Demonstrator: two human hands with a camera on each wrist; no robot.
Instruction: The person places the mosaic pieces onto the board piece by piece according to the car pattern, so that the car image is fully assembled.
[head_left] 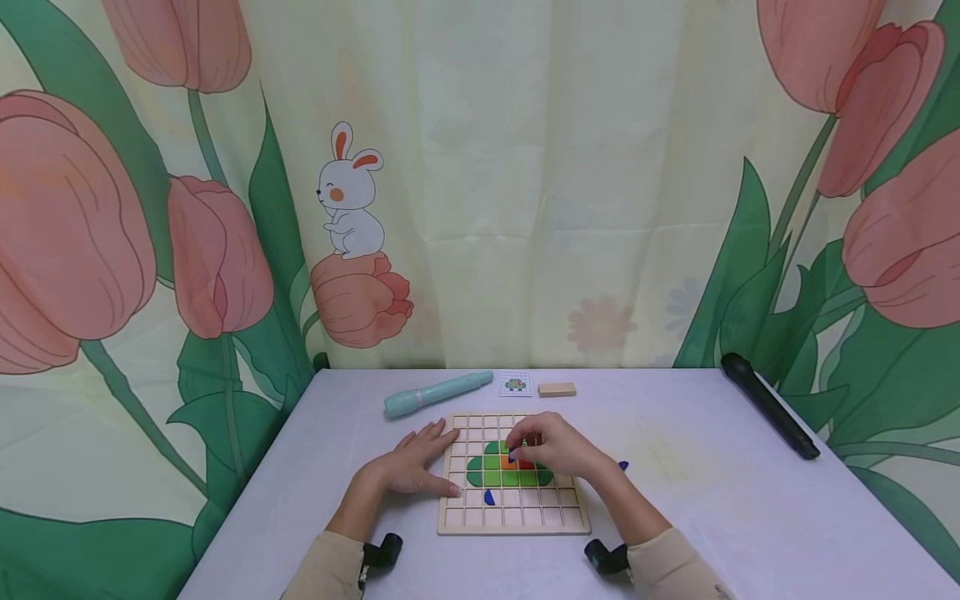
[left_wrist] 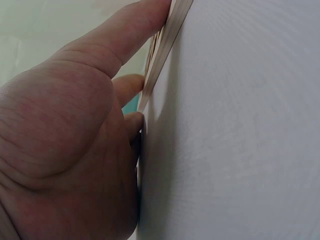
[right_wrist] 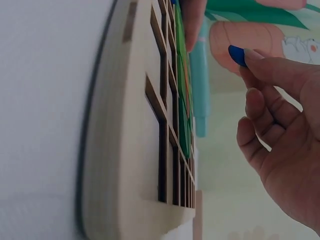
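A wooden grid board (head_left: pixel 551 518) lies on the table, with green tiles (head_left: pixel 491 478), an orange tile (head_left: pixel 506 464) and a red tile (head_left: pixel 527 465) grouped in its middle cells. My left hand (head_left: pixel 412 462) is spread at the board's left edge, thumb and fingers touching the frame. Above the coloured group, my right hand (head_left: pixel 558 446) pinches a small blue tile (right_wrist: pixel 237 55) with a curved side between thumb and fingertip. In the right wrist view it shows raised over the board. Another blue tile (head_left: pixel 489 497) sits in a lower cell, left of centre.
Behind the board lie a teal pen-shaped object (head_left: pixel 438 394), a small card with a coloured grid pattern (head_left: pixel 515 384) and a wooden block (head_left: pixel 557 390). One more blue piece (head_left: pixel 623 466) shows beside the right forearm. A long black object (head_left: pixel 768 406) lies at the right edge.
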